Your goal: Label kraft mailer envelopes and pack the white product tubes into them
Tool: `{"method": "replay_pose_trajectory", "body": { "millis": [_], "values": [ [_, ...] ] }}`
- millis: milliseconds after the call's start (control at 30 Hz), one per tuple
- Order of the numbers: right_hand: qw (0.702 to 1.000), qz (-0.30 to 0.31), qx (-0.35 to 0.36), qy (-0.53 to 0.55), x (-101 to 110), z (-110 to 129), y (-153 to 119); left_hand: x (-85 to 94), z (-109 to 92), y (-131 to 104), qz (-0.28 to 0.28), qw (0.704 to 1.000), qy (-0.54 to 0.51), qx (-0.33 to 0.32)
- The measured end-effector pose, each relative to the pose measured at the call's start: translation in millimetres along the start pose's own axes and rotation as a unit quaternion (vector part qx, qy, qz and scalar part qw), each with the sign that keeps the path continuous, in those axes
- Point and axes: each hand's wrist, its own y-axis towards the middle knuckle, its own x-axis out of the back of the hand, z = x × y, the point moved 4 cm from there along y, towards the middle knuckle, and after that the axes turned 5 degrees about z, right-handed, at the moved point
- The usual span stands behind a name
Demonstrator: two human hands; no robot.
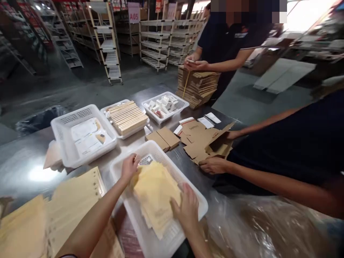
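In front of me, a white plastic basket [195, 191] holds a stack of yellow padded envelopes [156, 190]. My left hand [130, 166] is at the stack's far left corner, inside the rim, with its fingers curled; what they hold, if anything, is hidden. Along the near right side of the stack lies my right hand [188, 206], thumb apart from the fingers, touching the envelopes. More padded envelopes [72, 193] lie to the left of the basket, partly behind my left forearm. Two flat brown boxes [162, 138] rest just beyond the basket.
A white basket with papers [57, 125], one with a row of thin tan packs [129, 116] and one with small white boxes [163, 107] line the metal table. At right, a co-worker's hands [215, 165] fold a cardboard box [201, 138]. Another person stands behind stacked cardboard [197, 87].
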Motion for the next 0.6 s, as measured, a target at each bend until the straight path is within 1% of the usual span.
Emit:
{"method": "replay_pose_trajectory", "body": {
  "millis": [67,100,133,167,200,233,267,300,333,367,400,433,467,500,533,600],
  "values": [
    [0.999,-0.010,0.026,0.025,5,12,-7,43.3,20,-54,-0.044,0.997,-0.057,0.027],
    [0.998,-0.009,0.027,0.053,7,19,-11,59.4,30,-87,-0.065,0.992,-0.102,0.047],
    [0.996,0.006,0.021,0.090,6,28,-17,69.5,38,-122,-0.079,0.981,-0.163,0.070],
    [0.990,0.041,0.011,0.137,3,39,-24,72.7,44,-157,-0.080,0.965,-0.231,0.092],
    [0.976,0.101,0.003,0.194,-4,53,-32,69.4,48,-190,-0.068,0.947,-0.292,0.116],
    [0.950,0.181,-0.001,0.255,-13,72,-43,60.7,49,-221,-0.043,0.927,-0.346,0.137],
    [0.911,0.272,0.000,0.311,-23,94,-58,48.7,48,-247,-0.012,0.905,-0.395,0.160],
    [0.865,0.359,0.005,0.351,-33,118,-74,36.6,48,-270,0.002,0.880,-0.439,0.181],
    [0.821,0.434,0.013,0.371,-41,142,-93,25.1,48,-290,0.017,0.856,-0.480,0.192],
    [0.786,0.493,0.022,0.372,-47,165,-112,15.6,49,-307,0.028,0.835,-0.513,0.199],
    [0.762,0.538,0.031,0.359,-53,186,-131,9.6,52,-323,0.024,0.820,-0.534,0.206],
    [0.747,0.570,0.038,0.340,-59,204,-149,6.7,58,-338,0.016,0.810,-0.545,0.216],
    [0.735,0.595,0.043,0.324,-65,219,-166,7.1,68,-354,0.004,0.807,-0.544,0.231],
    [0.720,0.617,0.046,0.315,-71,233,-181,11.0,81,-370,-0.011,0.812,-0.527,0.250],
    [0.705,0.636,0.043,0.313,-79,245,-195,18.2,97,-386,-0.025,0.829,-0.491,0.268],
    [0.678,0.663,0.024,0.316,-98,263,-218,40.9,140,-422,-0.054,0.879,-0.353,0.316]
  ]
}}
